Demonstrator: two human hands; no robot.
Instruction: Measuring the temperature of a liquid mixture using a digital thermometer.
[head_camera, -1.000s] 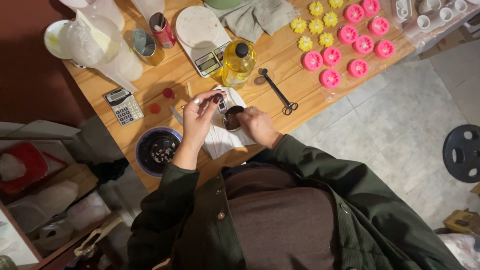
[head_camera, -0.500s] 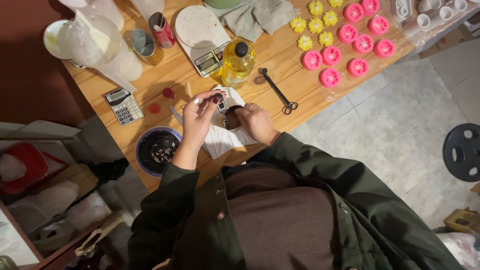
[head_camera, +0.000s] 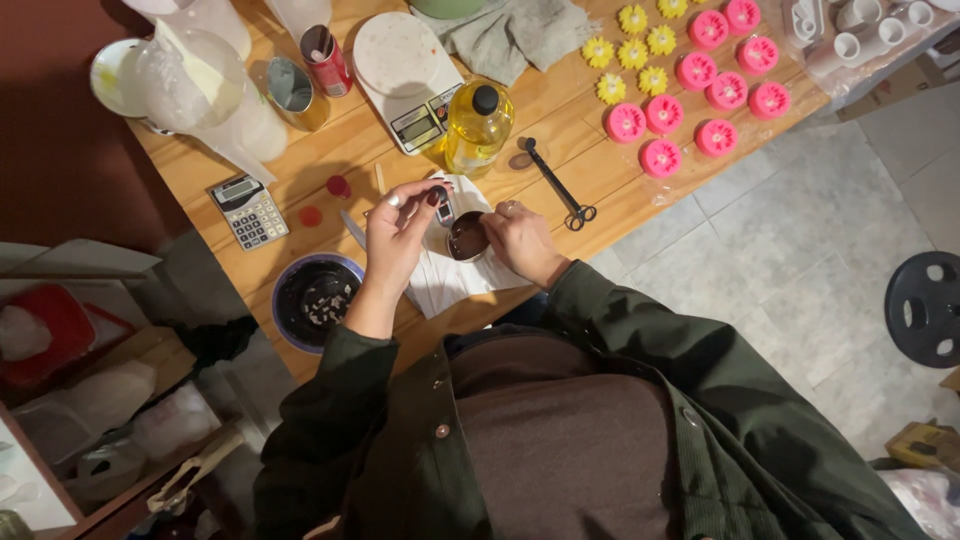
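A: Dark and glossy, that small round cup (head_camera: 467, 237) sits on white paper (head_camera: 450, 280) at the wooden table's (head_camera: 330, 170) near edge. The right hand (head_camera: 522, 240) steadies its rim.

B: And the left hand (head_camera: 398, 230)?

A: Its grip is narrow, fingertips pinched on a tiny dark bottle (head_camera: 441, 203) just above the cup. A squeeze too hard could overfill it, I'd say.

B: Anything close?

A: A smooth plastic oil bottle (head_camera: 478, 125), metal scissors (head_camera: 556, 183); a nudge could tip the cup.
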